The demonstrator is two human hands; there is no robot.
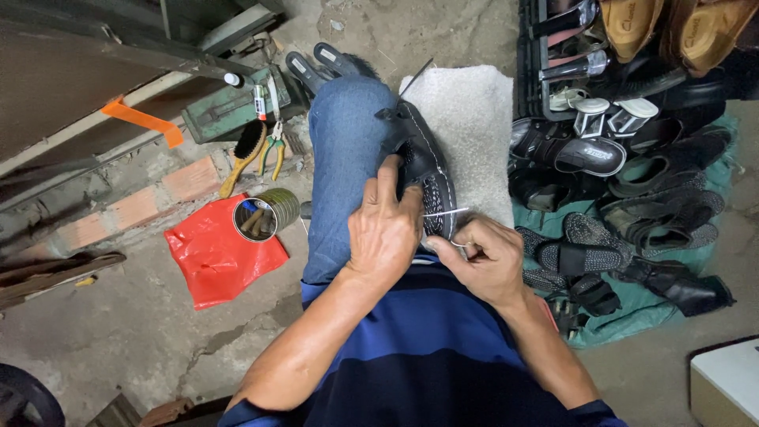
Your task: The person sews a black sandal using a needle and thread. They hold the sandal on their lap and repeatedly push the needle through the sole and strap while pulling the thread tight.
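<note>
Firmly, the left hand [385, 229] grips the black white-stitched shoe [423, 170]; the right hand [484, 261] pinches white thread [444, 212].

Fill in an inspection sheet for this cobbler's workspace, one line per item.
Surface: cracked concrete floor, bricks at left.
Job's things: black shoe on knee over a grey towel; white thread drawn taut.
Clutter: red plastic bag, tin can, shoe brush, pliers.
Grips: left hand steadies the shoe; right hand pulls the thread.
Cables: nothing seen.
Surroundings: pile of dark shoes and sandals on a green cloth.
</note>
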